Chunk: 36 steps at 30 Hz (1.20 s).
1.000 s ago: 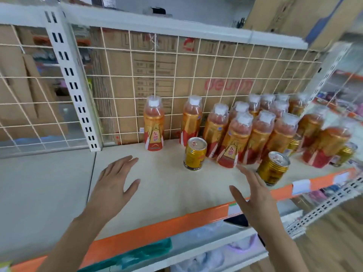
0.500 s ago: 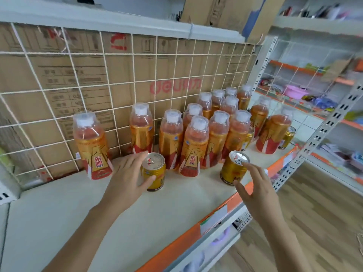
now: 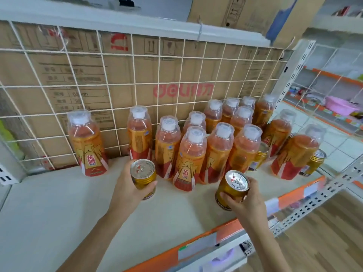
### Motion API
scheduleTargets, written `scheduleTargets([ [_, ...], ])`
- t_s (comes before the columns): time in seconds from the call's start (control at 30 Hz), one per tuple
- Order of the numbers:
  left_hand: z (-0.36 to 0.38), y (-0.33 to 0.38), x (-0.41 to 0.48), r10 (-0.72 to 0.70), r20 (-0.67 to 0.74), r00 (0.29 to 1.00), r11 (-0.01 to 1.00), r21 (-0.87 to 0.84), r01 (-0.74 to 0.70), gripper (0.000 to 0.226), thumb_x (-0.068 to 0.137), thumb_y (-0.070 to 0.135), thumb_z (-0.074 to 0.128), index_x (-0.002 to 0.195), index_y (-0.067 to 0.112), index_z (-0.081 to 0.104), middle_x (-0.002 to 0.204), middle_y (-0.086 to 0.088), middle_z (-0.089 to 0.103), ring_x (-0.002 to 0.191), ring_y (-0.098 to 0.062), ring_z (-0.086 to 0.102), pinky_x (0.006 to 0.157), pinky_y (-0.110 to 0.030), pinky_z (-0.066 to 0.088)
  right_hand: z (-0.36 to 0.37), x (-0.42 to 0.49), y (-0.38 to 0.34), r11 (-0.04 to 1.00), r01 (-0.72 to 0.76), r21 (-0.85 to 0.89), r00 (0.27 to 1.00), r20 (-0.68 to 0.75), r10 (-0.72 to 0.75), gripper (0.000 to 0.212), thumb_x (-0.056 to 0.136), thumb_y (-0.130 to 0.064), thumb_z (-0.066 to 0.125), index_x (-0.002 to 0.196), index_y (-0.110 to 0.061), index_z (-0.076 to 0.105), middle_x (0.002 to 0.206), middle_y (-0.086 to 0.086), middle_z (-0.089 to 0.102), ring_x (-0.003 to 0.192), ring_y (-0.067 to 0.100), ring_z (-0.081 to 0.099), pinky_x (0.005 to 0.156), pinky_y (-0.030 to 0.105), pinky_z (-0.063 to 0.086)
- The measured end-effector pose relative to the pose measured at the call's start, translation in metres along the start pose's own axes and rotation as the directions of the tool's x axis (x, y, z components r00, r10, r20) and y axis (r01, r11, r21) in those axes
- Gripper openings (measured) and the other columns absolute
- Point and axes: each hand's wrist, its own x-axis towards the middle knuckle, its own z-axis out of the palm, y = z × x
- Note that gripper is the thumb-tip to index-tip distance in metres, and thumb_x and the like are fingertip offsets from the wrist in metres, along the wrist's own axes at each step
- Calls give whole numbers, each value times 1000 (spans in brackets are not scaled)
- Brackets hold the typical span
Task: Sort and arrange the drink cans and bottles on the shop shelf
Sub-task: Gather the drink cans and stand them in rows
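the left hand (image 3: 127, 188) curls round a gold can (image 3: 143, 173), upright, whether touching the shelf (image 3: 59, 213) i cannot tell. the right hand (image 3: 248, 199) grips a second gold can (image 3: 233, 187), tilted, near the shelf's orange front edge (image 3: 290, 199). just behind both stand the orange bottles (image 3: 216, 152) in a cluster. a lone bottle (image 3: 87, 146) stands apart on the left by the wire grid (image 3: 117, 75).
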Motion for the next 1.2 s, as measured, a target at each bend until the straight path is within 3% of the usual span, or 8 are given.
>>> scheduleTargets([
  [0.17,-9,-4,-25,-54,-85,995,997,-58,49,67,66,9,82,116,26,42,106,7,56,102,-13,53,85,-26,42,4,-3,-3,985,138,107,966,203,-158,63,62,-28,85,106,-38,42,96,-26,57,86,-6,54,66,8,39],
  [0.4,-52,-6,-93,-37,-363,931,997,53,60,72,60,13,86,113,32,42,101,18,55,91,-1,55,70,-8,41,25,-14,-26,935,223,276,886,343,-313,65,60,-25,86,104,-47,43,100,-28,55,95,-3,55,75,22,46],
  [0.57,-96,1,-153,-56,-600,798,993,47,105,68,58,11,88,102,40,43,95,20,55,83,16,55,64,2,38,44,-21,-64,875,315,366,780,426,-459,68,61,-24,86,117,-30,47,104,-25,54,98,10,55,86,36,49],
  [0.7,-132,2,-209,-72,-741,667,982,63,177,67,51,19,86,97,44,44,80,21,60,77,24,52,63,3,36,66,-45,-101,801,374,467,658,474,-584,68,61,-18,85,115,-31,45,104,-27,51,99,12,52,84,30,46],
  [0.83,-168,-6,-267,-86,-828,554,964,71,255,71,50,20,87,96,53,45,90,23,59,80,25,51,68,4,35,93,-81,-136,744,391,541,520,537,-664,73,59,-28,87,117,-30,45,106,-26,51,102,13,54,87,35,49],
  [0.93,-196,-16,-313,-127,-879,459,955,17,297,74,51,17,90,95,56,45,89,26,60,82,24,51,67,3,37,111,-118,-162,703,392,593,441,550,-709,78,52,-47,88,115,-35,45,104,-27,54,97,3,57,84,30,50],
  [1.07,-235,-25,-376,-140,-924,357,940,-11,340,65,51,32,88,97,47,45,90,26,63,80,20,54,64,2,39,131,-174,-196,662,395,637,336,571,-749,70,59,-26,87,112,-39,45,102,-24,57,96,-1,56,83,26,49],
  [1.2,-278,-34,-436,-117,-946,304,925,8,379,65,57,6,88,93,40,47,86,33,62,78,18,54,62,1,39,148,-240,-231,610,413,676,255,557,-790,68,56,-37,88,110,-39,46,98,-26,60,95,-8,54,74,15,44],
])
